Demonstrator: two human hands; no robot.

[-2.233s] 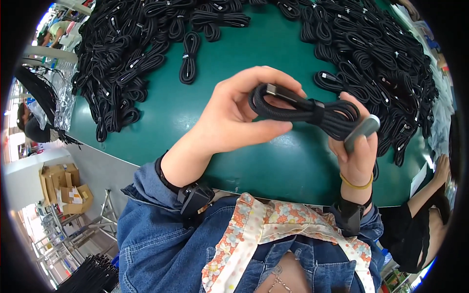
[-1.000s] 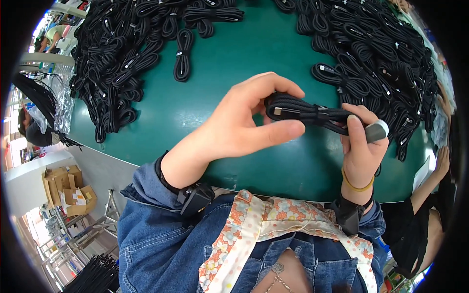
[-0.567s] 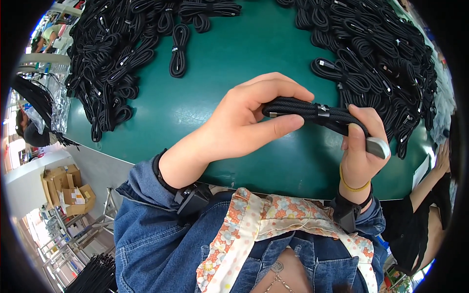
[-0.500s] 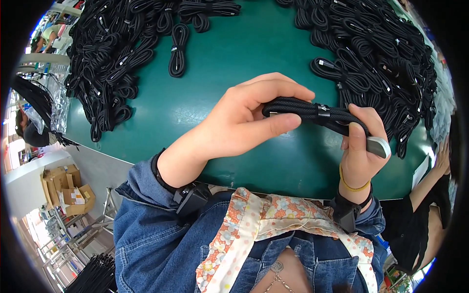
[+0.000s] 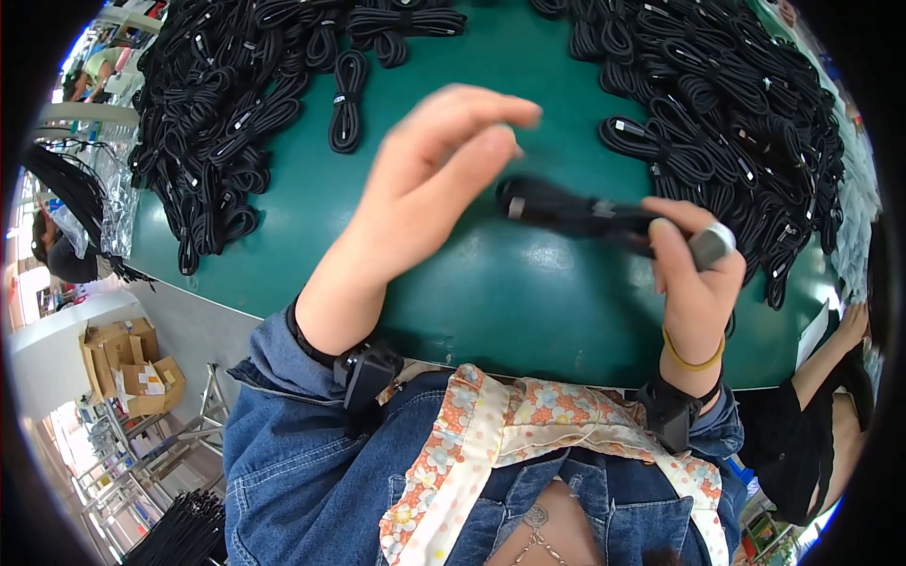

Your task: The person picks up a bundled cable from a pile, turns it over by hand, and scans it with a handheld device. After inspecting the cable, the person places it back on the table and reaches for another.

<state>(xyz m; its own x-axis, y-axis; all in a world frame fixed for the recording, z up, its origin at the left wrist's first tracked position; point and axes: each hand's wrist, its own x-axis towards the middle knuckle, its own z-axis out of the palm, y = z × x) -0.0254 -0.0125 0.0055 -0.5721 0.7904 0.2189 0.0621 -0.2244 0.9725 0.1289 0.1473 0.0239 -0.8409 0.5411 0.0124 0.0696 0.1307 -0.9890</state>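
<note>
Black and blurred, one coiled cable bundle (image 5: 559, 209) hangs above the green tabletop (image 5: 510, 316), clamped in the right hand (image 5: 696, 278) with one grey rounded piece (image 5: 714, 246); the left hand (image 5: 429, 184) hovers near, fingers apart. Two heaps of black cables (image 5: 212, 104) flank one lone bundle (image 5: 346, 123); brown cardboard boxes (image 5: 149, 389) stand at left.

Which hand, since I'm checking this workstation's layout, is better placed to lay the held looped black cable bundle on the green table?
Probably the right hand: it grips one end of the looped black cable bundle above the green table. The left hand is apart from the bundle and looks empty.
</note>
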